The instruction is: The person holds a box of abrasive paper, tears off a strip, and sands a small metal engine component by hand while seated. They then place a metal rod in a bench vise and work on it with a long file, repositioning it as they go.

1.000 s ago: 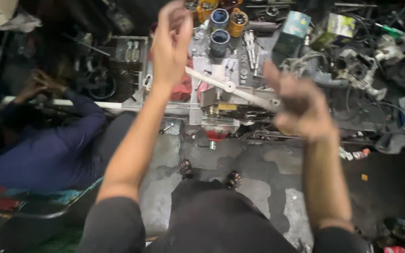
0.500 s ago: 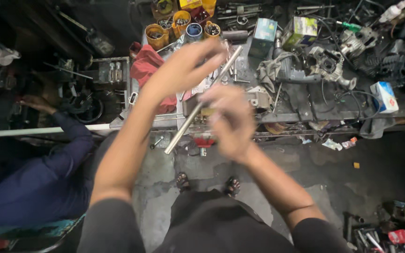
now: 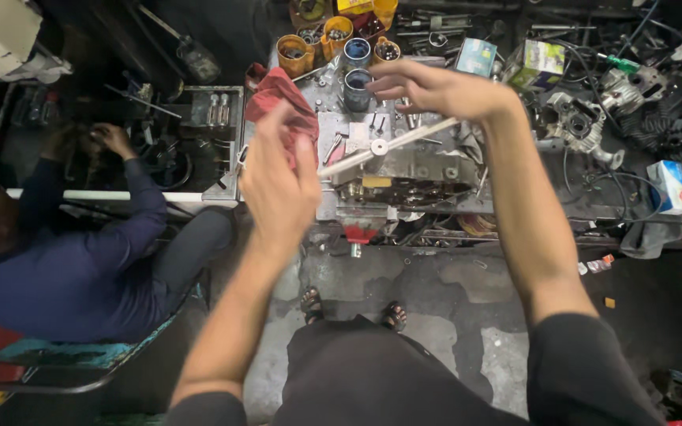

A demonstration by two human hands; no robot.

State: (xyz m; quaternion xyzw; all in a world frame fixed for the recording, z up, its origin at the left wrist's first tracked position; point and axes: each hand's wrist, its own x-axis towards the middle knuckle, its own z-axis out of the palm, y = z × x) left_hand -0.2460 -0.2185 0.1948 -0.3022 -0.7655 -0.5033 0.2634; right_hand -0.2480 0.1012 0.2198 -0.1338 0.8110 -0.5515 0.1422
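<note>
One crowded tabletop (image 3: pixel 327 85) fills the upper part of the head view, with a co-worker in a blue sleeve (image 3: pixel 80 276) seated well off to its left, busy with their own hands. Next in size is a grey metal casing (image 3: pixel 404 170) at the tabletop's near edge. A red rag (image 3: pixel 278 91) lies bunched just left of it, and a pale rod (image 3: pixel 388 146) slants across the casing's top. The left hand (image 3: pixel 278 185) is raised with its back to the camera, fingers drawn together at the rag's lower edge (whether they actually pinch the cloth cannot be told, the palm side being hidden). The right hand (image 3: pixel 436 87) is spread open, palm down, over the rod's far end and holds nothing. A blue-grey cup (image 3: pixel 357 88) stands just beyond its fingertips. By the look of it, this is a wiping or readying step beside the rod. Taking the rod would call for the right hand to come down and close around it without knocking the cup.
</note>
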